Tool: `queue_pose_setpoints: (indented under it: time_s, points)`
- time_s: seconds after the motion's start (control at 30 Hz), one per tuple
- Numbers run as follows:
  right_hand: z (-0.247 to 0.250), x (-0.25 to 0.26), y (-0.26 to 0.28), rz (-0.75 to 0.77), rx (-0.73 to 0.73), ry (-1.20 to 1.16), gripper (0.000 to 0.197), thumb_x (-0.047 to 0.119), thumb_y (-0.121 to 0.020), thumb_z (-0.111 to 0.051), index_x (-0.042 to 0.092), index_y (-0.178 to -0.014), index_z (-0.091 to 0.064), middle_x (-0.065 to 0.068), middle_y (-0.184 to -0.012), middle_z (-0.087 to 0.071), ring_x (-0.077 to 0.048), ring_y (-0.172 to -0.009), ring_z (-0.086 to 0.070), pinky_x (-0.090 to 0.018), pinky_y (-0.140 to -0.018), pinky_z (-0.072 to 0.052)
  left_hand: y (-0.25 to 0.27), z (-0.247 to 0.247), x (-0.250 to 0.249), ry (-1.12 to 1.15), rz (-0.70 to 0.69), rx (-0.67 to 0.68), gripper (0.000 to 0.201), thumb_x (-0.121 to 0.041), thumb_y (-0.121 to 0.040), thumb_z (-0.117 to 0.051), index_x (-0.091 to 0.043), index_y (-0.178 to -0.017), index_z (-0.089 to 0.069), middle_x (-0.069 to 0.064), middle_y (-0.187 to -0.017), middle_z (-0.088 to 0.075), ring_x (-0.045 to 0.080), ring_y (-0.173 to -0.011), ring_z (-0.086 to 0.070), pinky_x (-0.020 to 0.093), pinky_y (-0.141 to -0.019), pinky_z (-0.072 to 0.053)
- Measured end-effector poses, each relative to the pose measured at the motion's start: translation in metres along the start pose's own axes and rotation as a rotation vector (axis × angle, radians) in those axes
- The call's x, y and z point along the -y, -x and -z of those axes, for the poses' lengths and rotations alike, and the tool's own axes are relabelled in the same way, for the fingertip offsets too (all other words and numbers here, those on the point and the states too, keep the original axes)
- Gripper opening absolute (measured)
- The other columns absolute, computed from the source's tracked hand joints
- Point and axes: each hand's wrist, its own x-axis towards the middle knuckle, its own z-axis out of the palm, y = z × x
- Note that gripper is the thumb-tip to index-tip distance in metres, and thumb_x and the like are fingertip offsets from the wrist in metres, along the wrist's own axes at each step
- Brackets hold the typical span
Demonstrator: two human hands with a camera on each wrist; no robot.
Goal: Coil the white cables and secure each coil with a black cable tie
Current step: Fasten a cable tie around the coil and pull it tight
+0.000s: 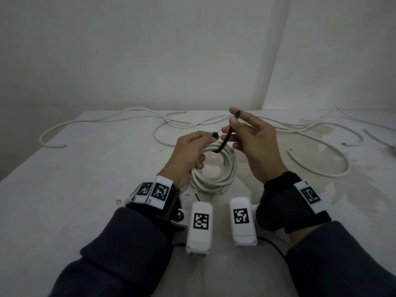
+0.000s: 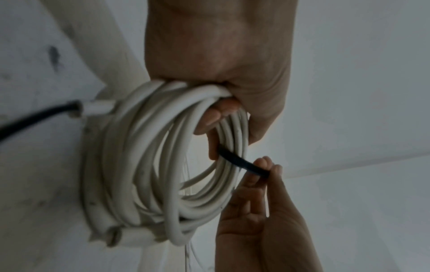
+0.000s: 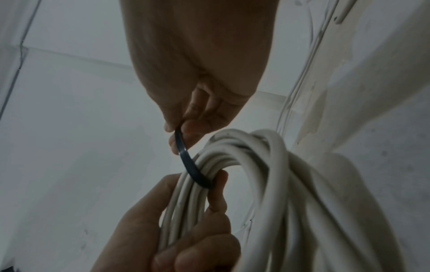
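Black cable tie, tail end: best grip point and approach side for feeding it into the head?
Probably pinch the black cable tie on its flat faces near the free tip, coming from the right. The strap rises from under the coil toward the right hand; the left hand holds the coil with the tie's head at its fingertips.

Coil [image 1: 214,168] sits at the worktop [image 1: 75,189] centre, between the two hands: left hand [image 1: 186,155] on its left side, right hand [image 1: 255,144] above and to its right. Cable tie [image 1: 225,140] runs from the coil's far edge up to the right hand. Loose cables [image 1: 162,123] lie behind, across the worktop's far side.
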Motion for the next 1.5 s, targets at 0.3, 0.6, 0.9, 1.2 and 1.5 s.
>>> queue_pose_setpoints:
  time_s: [0.3,0.6,0.9,1.2,1.5]
  points:
    - [0.003,0.0036,-0.0018,-0.135,0.122,0.081,0.021,0.004,-0.088,-0.064,0.009,-0.107,-0.07,-0.003,-0.057,-0.063,-0.012,-0.048,-0.057,-0.016,-0.044,-0.04,0.0005,-0.0006,0.0027,0.012,-0.053,-0.021,0.015,-0.011,-0.09,-0.059,-0.017,-0.088,-0.073,0.003,-0.063,-0.051,0.011,-0.043,-0.03,0.018,-0.038,-0.024]
    - [0.0045,0.0035,0.0002,-0.098,0.146,0.165,0.015,0.007,-0.085,-0.069,0.005,-0.1,-0.071,-0.009,-0.06,-0.065,-0.012,-0.047,-0.056,-0.011,-0.04,-0.031,0.0001,-0.002,0.0036,-0.023,-0.1,-0.012,0.019,-0.011,-0.091,-0.059,-0.007,-0.104,-0.073,0.008,-0.069,-0.054,0.01,-0.042,-0.031,0.018,-0.037,-0.026]
    - [0.0048,0.0039,0.0006,-0.083,0.118,0.171,0.018,0.004,-0.081,-0.073,0.002,-0.099,-0.071,-0.006,-0.057,-0.066,-0.014,-0.046,-0.056,-0.01,-0.039,-0.032,0.0006,-0.0036,0.0051,-0.04,-0.169,-0.017,0.015,-0.01,-0.09,-0.061,-0.013,-0.097,-0.074,-0.01,-0.053,-0.06,0.006,-0.038,-0.032,0.018,-0.039,-0.026]
    - [0.0023,0.0035,0.0016,-0.093,0.075,0.123,0.013,0.0,-0.083,-0.069,-0.001,-0.096,-0.07,-0.014,-0.061,-0.063,-0.012,-0.042,-0.057,-0.01,-0.039,-0.035,0.0019,-0.0033,0.0041,-0.086,-0.221,0.003,0.018,-0.009,-0.092,-0.059,-0.014,-0.101,-0.073,-0.011,-0.054,-0.062,0.006,-0.038,-0.033,0.018,-0.04,-0.027]
    - [0.0097,0.0005,-0.0005,-0.114,0.163,0.126,0.012,0.008,-0.086,-0.067,0.008,-0.097,-0.072,-0.007,-0.07,-0.071,-0.013,-0.059,-0.065,-0.014,-0.049,-0.043,0.0016,-0.0036,0.0039,-0.129,-0.209,-0.013,0.016,-0.012,-0.09,-0.061,-0.015,-0.098,-0.075,-0.002,-0.066,-0.066,0.007,-0.04,-0.035,0.02,-0.042,-0.028]
